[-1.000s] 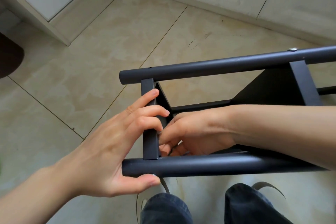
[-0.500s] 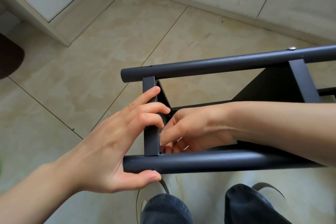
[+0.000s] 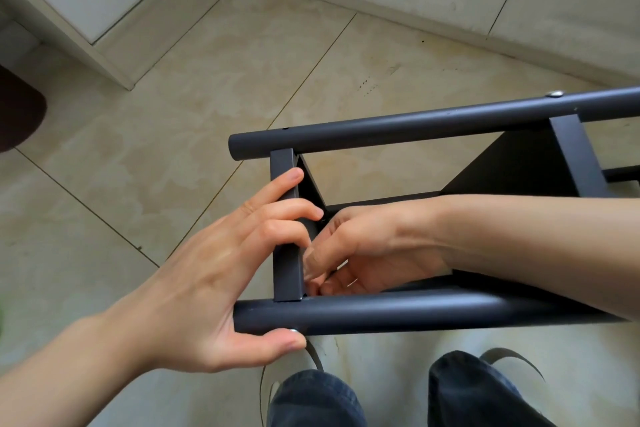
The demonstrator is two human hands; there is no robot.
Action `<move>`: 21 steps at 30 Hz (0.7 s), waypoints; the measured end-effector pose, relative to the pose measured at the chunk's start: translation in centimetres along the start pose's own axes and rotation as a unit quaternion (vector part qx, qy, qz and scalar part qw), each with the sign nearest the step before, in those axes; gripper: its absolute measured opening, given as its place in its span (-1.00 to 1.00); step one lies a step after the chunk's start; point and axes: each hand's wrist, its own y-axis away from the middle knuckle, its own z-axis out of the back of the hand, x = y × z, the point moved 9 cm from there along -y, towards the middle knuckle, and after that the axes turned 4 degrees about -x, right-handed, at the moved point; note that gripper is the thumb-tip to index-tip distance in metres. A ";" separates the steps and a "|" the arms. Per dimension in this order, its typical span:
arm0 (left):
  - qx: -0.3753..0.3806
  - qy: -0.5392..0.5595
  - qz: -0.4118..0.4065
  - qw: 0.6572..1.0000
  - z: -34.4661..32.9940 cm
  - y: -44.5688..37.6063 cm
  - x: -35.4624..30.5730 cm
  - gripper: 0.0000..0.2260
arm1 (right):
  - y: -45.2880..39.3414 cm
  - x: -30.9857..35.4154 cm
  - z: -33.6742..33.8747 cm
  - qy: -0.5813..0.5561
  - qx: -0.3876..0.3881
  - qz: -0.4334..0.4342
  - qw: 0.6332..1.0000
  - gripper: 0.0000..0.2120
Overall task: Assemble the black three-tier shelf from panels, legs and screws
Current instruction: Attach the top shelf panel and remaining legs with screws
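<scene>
Shelf frame (image 3: 450, 218) lies on its side, centre-right of frame: rigid metal, looks light, smooth paint may slip. Left hand (image 3: 221, 274) clamps end panel (image 3: 286, 229) and near leg tube (image 3: 398, 315), a sound hold. Right hand (image 3: 363, 246) curled inside the corner, apparently pinching a small part I can't identify.

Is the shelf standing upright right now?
No, the shelf lies on its side, legs horizontal over the floor.

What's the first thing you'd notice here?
Two bare hands meeting mid-picture on a black shelf frame lying on its side over the tile floor. The left hand grips the end panel and near leg; the right hand reaches inside the corner.
</scene>
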 end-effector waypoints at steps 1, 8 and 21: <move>-0.001 0.001 0.000 1.000 0.0 0.0 0.0 -0.50 | 0.0 0.0 0.0 0.002 0.001 0.001 1.000 -0.72; -0.001 -0.002 0.001 1.000 -0.1 0.1 0.0 -0.50 | -0.1 -0.3 -0.1 0.009 0.003 -0.013 1.000 -0.72; -0.001 0.003 0.001 1.000 0.0 0.0 0.1 -0.50 | 0.0 -0.5 -0.1 0.043 0.004 -0.029 0.999 -0.81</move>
